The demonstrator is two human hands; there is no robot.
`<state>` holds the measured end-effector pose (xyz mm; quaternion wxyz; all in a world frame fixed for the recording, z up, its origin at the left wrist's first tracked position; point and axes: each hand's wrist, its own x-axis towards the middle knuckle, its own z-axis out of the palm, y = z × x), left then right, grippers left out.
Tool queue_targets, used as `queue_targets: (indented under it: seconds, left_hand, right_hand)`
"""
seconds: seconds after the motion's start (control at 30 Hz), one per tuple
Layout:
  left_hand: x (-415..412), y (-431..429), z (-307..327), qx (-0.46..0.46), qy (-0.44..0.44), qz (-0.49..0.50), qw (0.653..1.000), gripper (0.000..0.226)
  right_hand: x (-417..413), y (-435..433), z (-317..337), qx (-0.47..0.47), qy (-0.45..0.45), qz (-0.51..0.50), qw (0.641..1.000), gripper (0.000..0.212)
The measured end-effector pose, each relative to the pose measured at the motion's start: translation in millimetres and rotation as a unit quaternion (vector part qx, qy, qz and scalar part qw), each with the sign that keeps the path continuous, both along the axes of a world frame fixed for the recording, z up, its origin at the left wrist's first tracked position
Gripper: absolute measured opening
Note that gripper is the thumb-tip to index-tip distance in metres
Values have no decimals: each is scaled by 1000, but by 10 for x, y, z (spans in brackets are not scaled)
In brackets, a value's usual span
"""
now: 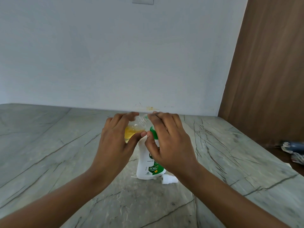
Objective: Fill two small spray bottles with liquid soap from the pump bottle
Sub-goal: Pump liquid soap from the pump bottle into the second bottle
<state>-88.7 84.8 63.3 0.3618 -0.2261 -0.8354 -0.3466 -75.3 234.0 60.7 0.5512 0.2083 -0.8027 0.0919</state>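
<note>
Left of the pump bottle (148, 163), the left hand (115, 139) gripped a small spray bottle (131, 131), part-filled with yellow soap. The bottle was tilted, its open neck pointing right toward the pump's top. The right hand (167, 142), nearer that top, covered it; whether it pressed or gripped could not be told. A white spray cap (170, 179) lay at the pump bottle's base.

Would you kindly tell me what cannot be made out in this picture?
Head view only:
1. Whether the right hand holds anything at the neck of the small bottle: hidden by its fingers.
2. The top of the pump bottle: hidden behind the right hand.
3. The small bottle's fill level: partly covered by the left hand.
4. A crumpled thing at the right edge: cut off and blurred.
</note>
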Motion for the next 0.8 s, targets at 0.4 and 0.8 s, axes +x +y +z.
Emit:
queue_targets:
  seconds: [0.4,0.8]
  left_hand:
    - [-5,8,-5,1,0,-1,1000,47]
    - [-44,-21,-119,-12,-10,-8,1000,48]
  right_hand:
    - [-20,-27,-28,-15,12,-5,1000,34]
    - [-42,-37,-151,-4,16,-10,1000,35]
